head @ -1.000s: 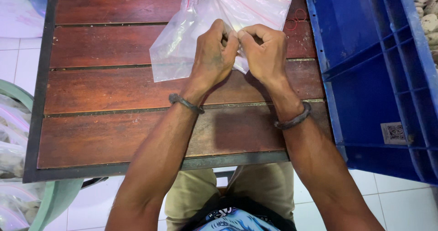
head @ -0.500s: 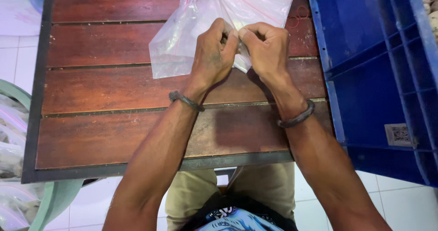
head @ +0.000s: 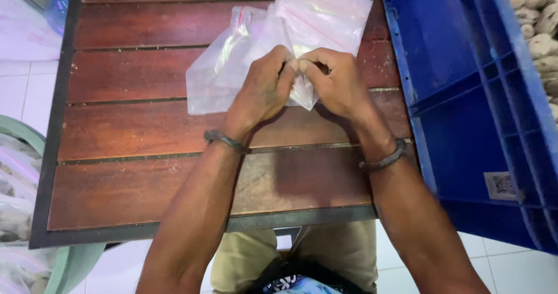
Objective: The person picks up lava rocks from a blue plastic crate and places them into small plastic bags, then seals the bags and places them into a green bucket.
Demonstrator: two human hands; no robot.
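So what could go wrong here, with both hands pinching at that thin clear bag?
The left hand and right hand pinch one small clear plastic bag at its edge; thin film could tear or slip free. The stack of bags lies loose right behind it on the wooden table, so a tug might scatter them.

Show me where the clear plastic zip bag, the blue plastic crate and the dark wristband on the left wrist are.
Clear plastic zip bag (head: pixel 218 73), head view: on its crinkled left half.
Blue plastic crate (head: pixel 459 67), head view: on its inner wall.
Dark wristband (head: pixel 224 140), head view: on the band across the left wrist.
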